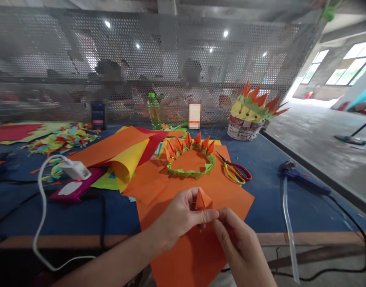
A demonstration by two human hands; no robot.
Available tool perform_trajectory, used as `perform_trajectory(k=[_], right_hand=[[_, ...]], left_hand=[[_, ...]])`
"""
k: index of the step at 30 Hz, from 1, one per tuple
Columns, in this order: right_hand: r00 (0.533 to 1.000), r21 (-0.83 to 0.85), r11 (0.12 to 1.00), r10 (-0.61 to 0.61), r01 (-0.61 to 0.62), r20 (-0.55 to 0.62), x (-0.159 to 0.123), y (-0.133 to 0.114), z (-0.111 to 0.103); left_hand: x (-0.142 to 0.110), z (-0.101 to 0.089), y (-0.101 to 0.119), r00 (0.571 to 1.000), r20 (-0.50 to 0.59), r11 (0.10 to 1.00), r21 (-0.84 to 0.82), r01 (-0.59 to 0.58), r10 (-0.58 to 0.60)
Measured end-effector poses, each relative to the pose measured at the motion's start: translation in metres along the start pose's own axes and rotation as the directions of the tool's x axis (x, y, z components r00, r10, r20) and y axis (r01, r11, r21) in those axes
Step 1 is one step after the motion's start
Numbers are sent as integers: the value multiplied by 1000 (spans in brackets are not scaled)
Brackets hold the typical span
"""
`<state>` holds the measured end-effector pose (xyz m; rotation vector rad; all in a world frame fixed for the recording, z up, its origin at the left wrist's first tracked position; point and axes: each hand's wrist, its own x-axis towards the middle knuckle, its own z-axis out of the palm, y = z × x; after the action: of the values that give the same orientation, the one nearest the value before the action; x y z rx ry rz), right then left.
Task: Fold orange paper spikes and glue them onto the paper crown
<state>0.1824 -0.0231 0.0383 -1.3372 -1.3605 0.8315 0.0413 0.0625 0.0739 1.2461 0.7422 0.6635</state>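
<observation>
Between my hands is a small folded orange paper piece with a pointed top. My left hand is closed around its left side and lower edge, the thumb stretched across the front. My right hand pinches at its lower right corner, thumb and forefinger meeting the left thumb tip; that corner is hidden by the fingers. Beneath them lie large orange paper sheets, one hanging over the table's front edge. Just beyond sits a ring of folded green paper with several orange points standing along its far side.
Red-and-yellow-handled scissors lie right of the ring. A blue glue gun with a long glue stick rests at right. A paper-spiked basket and green bottle stand behind. Left are a pink power strip, cords and paper scraps.
</observation>
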Motion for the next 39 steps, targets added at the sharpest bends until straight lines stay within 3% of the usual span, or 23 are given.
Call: perform_trajectory(k=[3, 8, 10, 14, 19, 21, 23, 25, 26, 27, 28, 29, 34, 36, 39], right_hand=[[997, 125, 990, 61, -65, 39, 2, -3, 2], [972, 360, 910, 149, -207, 182, 3, -7, -3], [934, 481, 821, 163, -307, 318, 4, -9, -7], [807, 598, 605, 133, -526, 576, 7, -11, -12], [794, 593, 591, 142, -547, 591, 6, -13, -15], [827, 580, 639, 167, -506, 537, 0, -18, -21], [906, 494, 790, 176, -363, 384, -6, -23, -35], [984, 195, 972, 108, -135, 140, -8, -25, -59], [999, -41, 998, 40, -39, 21, -6, -23, -75], [996, -325, 945, -55, 27, -76, -2, -20, -94], [980, -597, 801, -144, 36, -134, 5, -15, -114], [969, -687, 726, -164, -10, -187, 14, -8, -136], [920, -850, 431, -99, -304, -379, 74, 37, -229], [923, -875, 337, -38, -348, -382, 93, 52, -249], [931, -898, 248, 58, -363, -361, 113, 66, -263]], left_hand=[[-4, -5, 2, 999, 33, 997, -75, -4, 6], [-3, -25, 19, 980, 200, 987, -158, 29, 3], [0, -31, 26, 968, 252, 985, -167, 36, 7], [5, -32, 33, 945, 327, 989, -143, 45, 4], [10, -22, 32, 940, 341, 997, -69, 39, -13], [13, -21, 32, 953, 303, 999, -55, 1, 16], [17, -22, 35, 965, 257, 998, -43, -39, 49], [20, -26, 39, 974, 219, 998, 3, -58, 56], [22, -28, 42, 980, 194, 997, 47, -61, 51], [23, -30, 45, 985, 167, 994, 98, -57, 40], [24, -32, 47, 990, 141, 988, 149, -50, 29], [26, -33, 50, 993, 116, 980, 193, -41, 19], [32, -35, 51, 998, 48, 957, 289, 18, -33], [34, -35, 48, 999, 19, 957, 287, 38, -45], [38, -36, 45, 998, -3, 962, 267, 56, -57]])
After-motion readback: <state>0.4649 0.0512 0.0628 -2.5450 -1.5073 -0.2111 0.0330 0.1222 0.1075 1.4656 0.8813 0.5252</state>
